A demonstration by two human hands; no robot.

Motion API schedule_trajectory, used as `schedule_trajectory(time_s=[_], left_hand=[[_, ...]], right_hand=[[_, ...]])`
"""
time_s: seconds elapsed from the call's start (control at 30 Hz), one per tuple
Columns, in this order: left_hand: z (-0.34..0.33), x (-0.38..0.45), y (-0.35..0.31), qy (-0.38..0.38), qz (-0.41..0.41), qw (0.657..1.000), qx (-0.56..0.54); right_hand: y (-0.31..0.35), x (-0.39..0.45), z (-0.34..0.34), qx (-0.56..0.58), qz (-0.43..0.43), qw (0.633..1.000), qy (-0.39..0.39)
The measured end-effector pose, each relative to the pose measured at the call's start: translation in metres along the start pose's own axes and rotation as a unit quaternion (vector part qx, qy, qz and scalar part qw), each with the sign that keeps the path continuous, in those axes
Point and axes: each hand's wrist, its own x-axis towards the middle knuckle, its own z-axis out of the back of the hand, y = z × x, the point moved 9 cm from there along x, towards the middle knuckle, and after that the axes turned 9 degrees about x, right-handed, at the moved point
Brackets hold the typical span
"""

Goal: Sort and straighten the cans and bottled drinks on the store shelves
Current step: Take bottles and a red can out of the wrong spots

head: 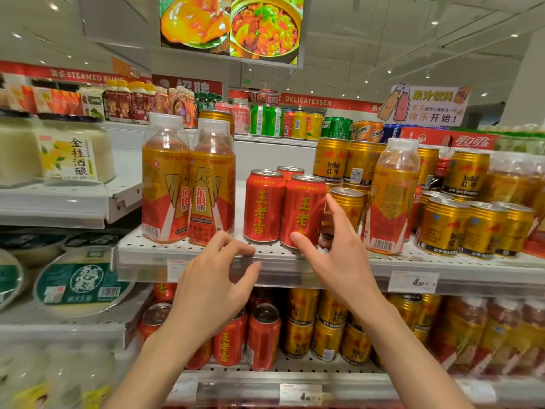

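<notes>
On the white perforated shelf (138,246) stand two red cans side by side, with a third red can (290,170) behind them. My right hand (333,261) wraps the right red can (303,208), thumb low on its front, fingers along its right side. My left hand (212,278) hovers at the shelf's front edge below the left red can (264,205), fingers curled apart and holding nothing. Two orange bottled drinks (188,187) stand to the left. Another orange bottle (392,199) stands right of my right hand, and a gold can (349,206) sits partly hidden behind my fingers.
Gold Red Bull cans (472,228) crowd the shelf's right end, some stacked at the back. The shelf below holds red cans (262,335) and gold cans (327,326). White jars (70,154) and round tubs (79,281) fill the left unit. Price tags (413,281) line the shelf rims.
</notes>
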Motion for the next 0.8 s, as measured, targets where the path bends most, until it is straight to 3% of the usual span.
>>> schedule_trajectory(time_s=[0.27,0.47,0.63,0.8], left_hand=[[0.004,-0.002,0.001,-0.006,0.012,0.999,-0.043],[0.061,0.009,0.027,-0.120,0.072,0.986,-0.091],[0.118,0.041,0.043,-0.183,0.059,0.981,0.012],[0.130,0.074,0.065,-0.127,0.082,0.984,0.090]], right_hand=[[0.001,-0.005,0.004,0.005,0.008,1.000,-0.007],[0.048,0.002,0.035,-0.010,0.158,0.981,-0.114],[0.109,0.025,-0.004,-0.044,0.227,0.973,-0.017],[0.133,0.061,-0.059,-0.064,0.129,0.985,0.092]])
